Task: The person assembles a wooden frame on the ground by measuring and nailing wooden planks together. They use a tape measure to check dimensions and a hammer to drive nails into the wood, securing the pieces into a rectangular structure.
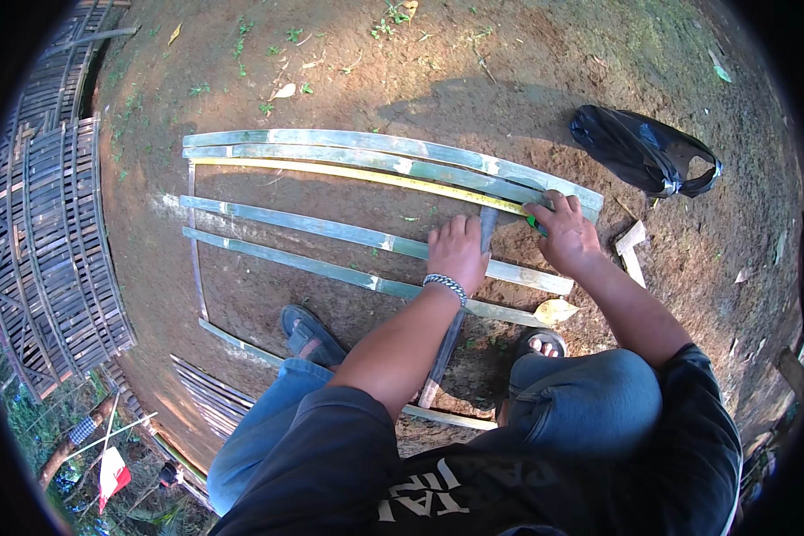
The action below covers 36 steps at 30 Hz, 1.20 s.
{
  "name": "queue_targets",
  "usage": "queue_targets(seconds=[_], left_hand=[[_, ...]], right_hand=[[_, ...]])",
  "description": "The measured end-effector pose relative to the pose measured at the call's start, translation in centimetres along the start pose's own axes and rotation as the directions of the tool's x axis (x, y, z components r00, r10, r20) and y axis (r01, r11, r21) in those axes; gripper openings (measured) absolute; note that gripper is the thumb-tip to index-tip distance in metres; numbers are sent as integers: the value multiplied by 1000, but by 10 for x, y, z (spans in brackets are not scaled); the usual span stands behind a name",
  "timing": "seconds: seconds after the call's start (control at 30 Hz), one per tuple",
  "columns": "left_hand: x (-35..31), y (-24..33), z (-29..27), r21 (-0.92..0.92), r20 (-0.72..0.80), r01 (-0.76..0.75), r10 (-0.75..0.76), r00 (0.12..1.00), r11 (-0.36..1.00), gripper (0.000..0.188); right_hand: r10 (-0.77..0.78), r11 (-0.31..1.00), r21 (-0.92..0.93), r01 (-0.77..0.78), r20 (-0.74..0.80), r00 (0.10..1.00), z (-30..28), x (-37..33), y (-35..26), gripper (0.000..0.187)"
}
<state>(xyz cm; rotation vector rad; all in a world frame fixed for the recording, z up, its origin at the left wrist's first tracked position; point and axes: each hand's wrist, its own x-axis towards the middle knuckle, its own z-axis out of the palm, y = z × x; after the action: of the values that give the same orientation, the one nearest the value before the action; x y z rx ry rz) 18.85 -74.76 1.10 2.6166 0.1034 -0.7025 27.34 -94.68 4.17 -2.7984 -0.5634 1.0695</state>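
Pale green bamboo slats point(304, 221) lie lengthwise on the ground over thinner crosspieces. Along the far pair of slats point(330, 140) stretches the yellow blade of a tape measure point(357, 176). My right hand point(567, 237) is closed round the tape's green and black case near the right ends of these slats. To its left, my left hand point(456, 256) presses down with its fingers curled over a dark bamboo crosspiece point(489, 223), where a long slat passes beneath the hand. A dry yellow leaf point(556, 312) lies at the right end of a nearer slat.
A black plastic bag point(643, 152) lies at the far right, with a pale broken piece point(632, 250) below it. Woven bamboo panels point(54, 250) line the left side. My sandalled feet point(313, 335) stand among the slats. More thin strips point(210, 393) lie at lower left.
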Motion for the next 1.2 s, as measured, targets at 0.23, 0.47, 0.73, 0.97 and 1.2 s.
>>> queue_targets(seconds=[0.23, 0.47, 0.73, 0.97, 1.2], left_hand=[[-6, -11, -2, 102, 8, -195, 196, 981, 975, 72], [-8, -9, 10, 208, 69, -224, 215, 974, 952, 74], [-10, 8, 7, 293, 192, -160, 106, 976, 943, 74], [-17, -1, 18, -521, -95, 127, -204, 974, 844, 73], [2, -16, -21, -941, 174, -53, -610, 773, -335, 77]], right_hand=[[1, 1000, -5, -1, 7, 1000, -1, 0, -3, 60], [19, 1000, -16, -19, 39, 999, 0, 2, -4, 61], [-8, 1000, -11, 8, 10, 1000, -4, -1, 2, 61], [-177, 980, 98, 175, 16, 984, -46, -6, -8, 62], [-378, 909, 237, 342, 125, 917, -28, 16, -44, 88]])
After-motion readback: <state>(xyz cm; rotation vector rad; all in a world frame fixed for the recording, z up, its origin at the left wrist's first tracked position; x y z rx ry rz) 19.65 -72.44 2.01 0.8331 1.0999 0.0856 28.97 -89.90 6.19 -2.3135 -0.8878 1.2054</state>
